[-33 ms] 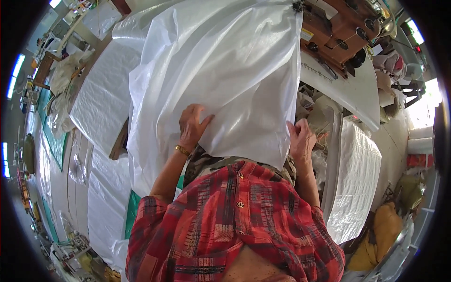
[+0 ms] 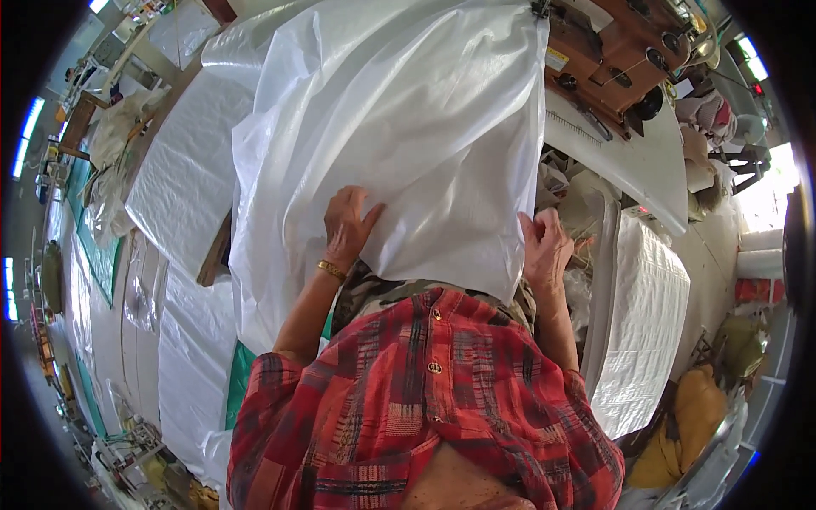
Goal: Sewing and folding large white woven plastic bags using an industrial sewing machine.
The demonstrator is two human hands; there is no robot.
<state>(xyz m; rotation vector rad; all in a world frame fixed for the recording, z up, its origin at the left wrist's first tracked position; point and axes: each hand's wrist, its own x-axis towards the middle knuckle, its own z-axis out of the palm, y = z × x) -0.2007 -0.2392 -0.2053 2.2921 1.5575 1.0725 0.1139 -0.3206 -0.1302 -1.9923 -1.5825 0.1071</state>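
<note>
A large white plastic sheet (image 2: 416,161) spreads over the table and hangs down onto my lap, with soft folds across it. My left hand (image 2: 345,228) lies on the sheet, its thumb apart from the fingers. At the right edge of the sheet, my right hand (image 2: 546,251) pinches the border between thumb and curled fingers. That edge runs away from me to a brown sewing machine (image 2: 620,72) at the far right, where its foot end (image 2: 541,10) meets the sheet.
The white machine table (image 2: 629,161) curves around on the right, with a dark slim tool (image 2: 595,125) on it. A stack of folded white sheets (image 2: 642,323) stands at my right. More white sheeting (image 2: 191,161) covers a surface at the left. A yellow cloth bundle (image 2: 693,421) sits lower right.
</note>
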